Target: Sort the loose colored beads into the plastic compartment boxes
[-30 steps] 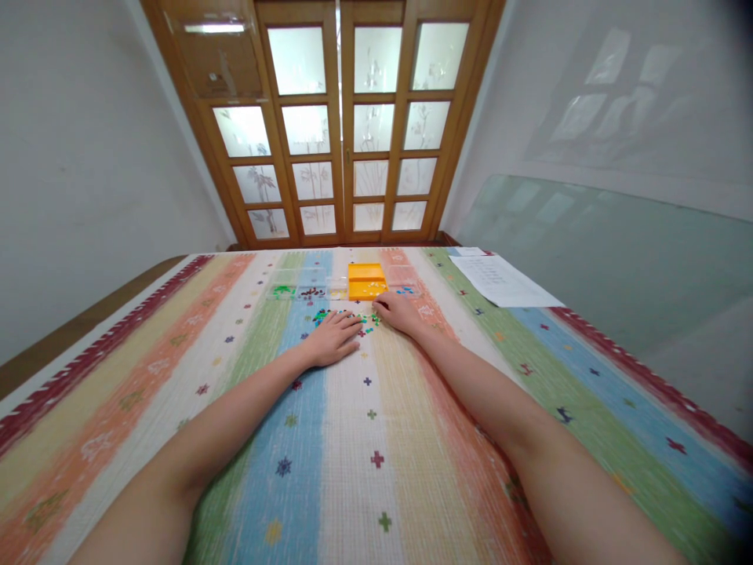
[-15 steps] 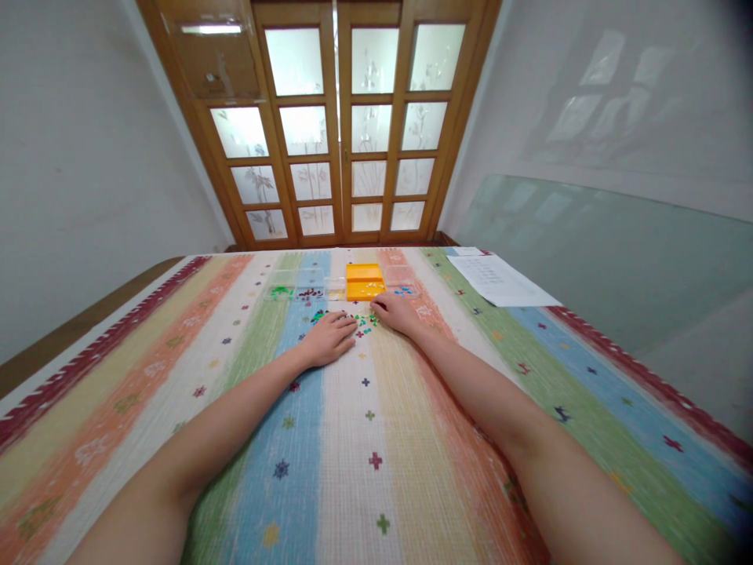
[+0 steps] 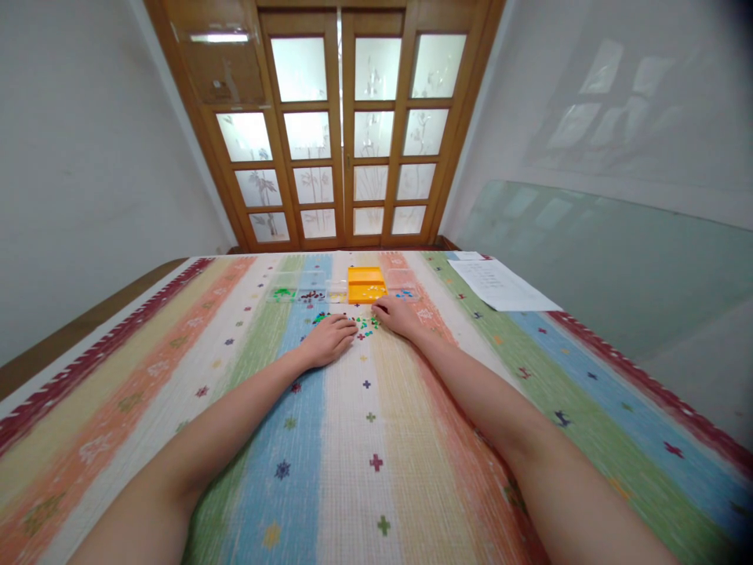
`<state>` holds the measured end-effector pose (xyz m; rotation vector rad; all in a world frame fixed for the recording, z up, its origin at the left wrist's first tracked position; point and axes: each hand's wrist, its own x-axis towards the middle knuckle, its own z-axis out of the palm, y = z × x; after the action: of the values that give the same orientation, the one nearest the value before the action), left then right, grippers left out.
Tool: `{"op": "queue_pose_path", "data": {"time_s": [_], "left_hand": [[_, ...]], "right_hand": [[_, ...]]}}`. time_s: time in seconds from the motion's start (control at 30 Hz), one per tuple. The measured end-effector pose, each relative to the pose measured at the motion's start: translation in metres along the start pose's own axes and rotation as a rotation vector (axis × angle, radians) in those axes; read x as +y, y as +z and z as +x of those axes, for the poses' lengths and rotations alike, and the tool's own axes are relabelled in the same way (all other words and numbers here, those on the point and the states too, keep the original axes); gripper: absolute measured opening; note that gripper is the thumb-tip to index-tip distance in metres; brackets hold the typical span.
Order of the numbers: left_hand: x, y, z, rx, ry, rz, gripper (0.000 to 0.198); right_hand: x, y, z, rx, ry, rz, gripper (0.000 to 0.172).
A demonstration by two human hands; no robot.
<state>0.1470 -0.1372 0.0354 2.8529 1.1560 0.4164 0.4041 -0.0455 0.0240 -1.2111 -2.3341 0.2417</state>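
Observation:
My left hand (image 3: 330, 340) lies palm down on the cloth with its fingers stretched out, beside a scatter of small coloured pieces (image 3: 368, 322), mostly green. More green and dark pieces (image 3: 321, 318) sit just beyond its knuckles. My right hand (image 3: 396, 315) rests at the right edge of the scatter, in front of an open orange box (image 3: 365, 274) holding small white pieces. Its fingers are curled together and pointing left; whatever lies between the fingertips is too small to make out.
Clear lidded boxes flank the orange one, holding green pieces (image 3: 285, 293), dark red pieces (image 3: 311, 296) and blue pieces (image 3: 405, 294). Printed paper (image 3: 500, 284) lies at the far right of the striped tablecloth (image 3: 347, 455). Behind the table stand wooden glass-paned doors (image 3: 344, 125).
The view has tilted up slightly, so everything sits a little lower. Both hands stay in nearly the same places, the left fingers a touch closer together.

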Motion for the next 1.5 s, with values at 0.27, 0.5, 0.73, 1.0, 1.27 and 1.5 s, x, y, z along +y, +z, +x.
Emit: {"op": "queue_pose_path", "data": {"time_s": [0.27,0.5,0.73,1.0,1.27,1.5], "left_hand": [[-0.002,0.001,0.002,0.026,-0.020,-0.052,0.054],[-0.005,0.002,0.000,0.052,-0.043,-0.086,0.052],[-0.021,0.004,-0.001,0.213,-0.108,-0.225,0.053],[-0.091,-0.004,-0.017,0.569,-0.506,-0.530,0.047],[-0.139,-0.020,-0.039,0.869,-0.956,-1.032,0.040],[-0.145,-0.026,-0.040,0.878,-1.000,-1.149,0.035]], "right_hand": [[0.000,-0.001,-0.001,0.001,-0.014,0.005,0.023],[0.000,-0.001,0.001,-0.008,-0.008,-0.009,0.024],[0.004,0.003,0.002,-0.004,-0.012,-0.016,0.025],[0.009,0.005,0.003,-0.020,-0.006,-0.008,0.023],[0.008,0.008,0.005,-0.030,-0.022,-0.037,0.024],[0.006,0.006,0.004,-0.034,-0.045,-0.043,0.025]]}}
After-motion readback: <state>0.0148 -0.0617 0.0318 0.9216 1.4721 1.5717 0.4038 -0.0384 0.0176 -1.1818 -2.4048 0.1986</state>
